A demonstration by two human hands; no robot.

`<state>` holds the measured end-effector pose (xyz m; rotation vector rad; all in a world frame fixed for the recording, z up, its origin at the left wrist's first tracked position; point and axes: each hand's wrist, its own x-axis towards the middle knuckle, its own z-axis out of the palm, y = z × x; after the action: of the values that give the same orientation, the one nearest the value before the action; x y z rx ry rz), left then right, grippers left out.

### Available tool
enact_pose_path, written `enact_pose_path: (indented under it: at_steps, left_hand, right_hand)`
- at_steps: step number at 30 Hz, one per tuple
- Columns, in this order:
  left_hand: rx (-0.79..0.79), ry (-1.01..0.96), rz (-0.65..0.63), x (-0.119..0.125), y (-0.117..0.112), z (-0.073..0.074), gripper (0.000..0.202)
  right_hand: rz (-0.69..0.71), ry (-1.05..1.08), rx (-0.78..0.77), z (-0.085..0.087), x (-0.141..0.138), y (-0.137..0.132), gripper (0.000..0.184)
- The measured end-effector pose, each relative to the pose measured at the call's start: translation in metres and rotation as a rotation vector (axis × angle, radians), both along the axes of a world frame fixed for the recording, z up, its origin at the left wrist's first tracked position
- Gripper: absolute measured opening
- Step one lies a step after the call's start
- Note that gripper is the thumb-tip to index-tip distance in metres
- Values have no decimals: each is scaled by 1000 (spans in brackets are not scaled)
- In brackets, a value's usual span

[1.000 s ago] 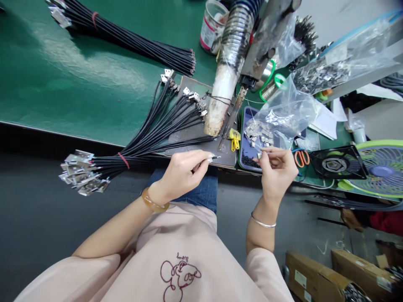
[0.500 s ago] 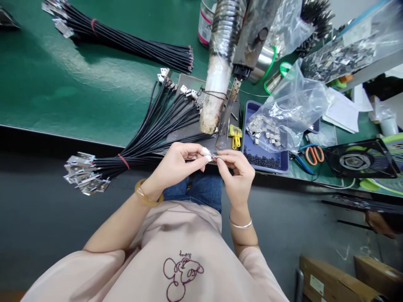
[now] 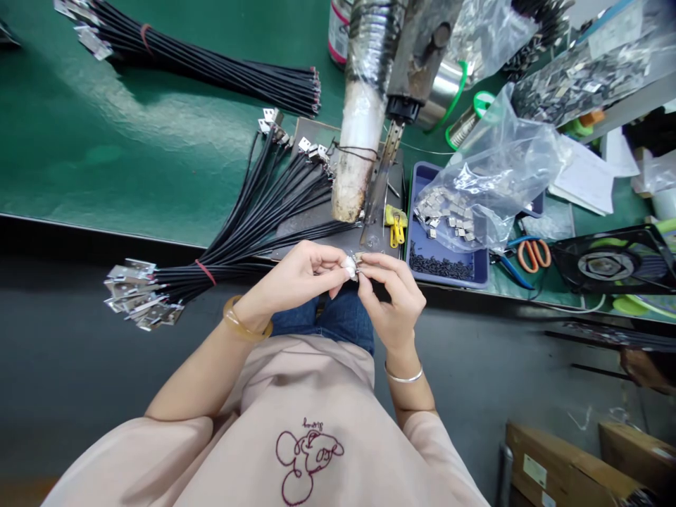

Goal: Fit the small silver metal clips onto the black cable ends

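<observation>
My left hand (image 3: 301,278) pinches the free end of one black wire from the tied bundle (image 3: 253,225) that fans across the table edge. My right hand (image 3: 393,296) meets it fingertip to fingertip and holds a small metal clip (image 3: 359,259) against that wire end. Both hands hover over the dark work plate (image 3: 322,225) just in front of my lap. The bundle's far ends carry metal tabs (image 3: 140,292) hanging off the table at the left.
A mounted tool with a taped white barrel (image 3: 359,155) stands right behind my hands. A blue tray (image 3: 422,190) holds a plastic bag of metal clips (image 3: 475,190). A second wire bundle (image 3: 211,67) lies at the back left. Orange scissors (image 3: 533,255) and a fan (image 3: 607,264) sit at right.
My right hand came from the blue tray with a clip and moved left to join my left hand at the wire end. The two hands now work close together.
</observation>
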<state>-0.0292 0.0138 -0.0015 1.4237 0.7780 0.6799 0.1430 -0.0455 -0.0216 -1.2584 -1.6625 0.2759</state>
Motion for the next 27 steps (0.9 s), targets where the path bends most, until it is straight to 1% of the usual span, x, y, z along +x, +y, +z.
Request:
enact_pose_path:
  at_steps: [1,4,6,8,10,11,13,15,19,24,27]
  left_hand:
    - [-1,1,-3,0,1,0,24]
    - [9,-10,-1,-2,3,-3,17]
    - [7,-28,22,-2,3,-6,13]
    - [-8,-43,85,-1,2,-7,11]
    - [-25,-55,149,2,0,-8,12]
    - [-30,-58,166,4,0,-8,13]
    - [-33,-64,179,6,-1,-8,14]
    - [-30,-71,193,8,-2,-9,13]
    - [-34,-100,238,11,-3,-9,12]
    - [-36,-109,287,15,-4,-10,11]
    - [-34,-98,285,15,-4,-11,10]
  right_hand:
    - [11,33,-33,-1,0,0,14]
    - [75,224,-216,-1,2,3,7]
    - [64,301,-273,0,3,4,7]
    - [-18,272,-218,2,3,4,7]
    - [-94,183,-99,4,3,3,8]
    - [-108,137,-33,5,2,2,10]
    - [-89,63,72,7,2,0,16]
    - [-49,12,126,7,1,-1,20]
    - [-45,-30,144,5,-1,-2,18]
    - [-66,118,40,3,2,-1,11]
    - [-56,118,26,3,3,0,9]
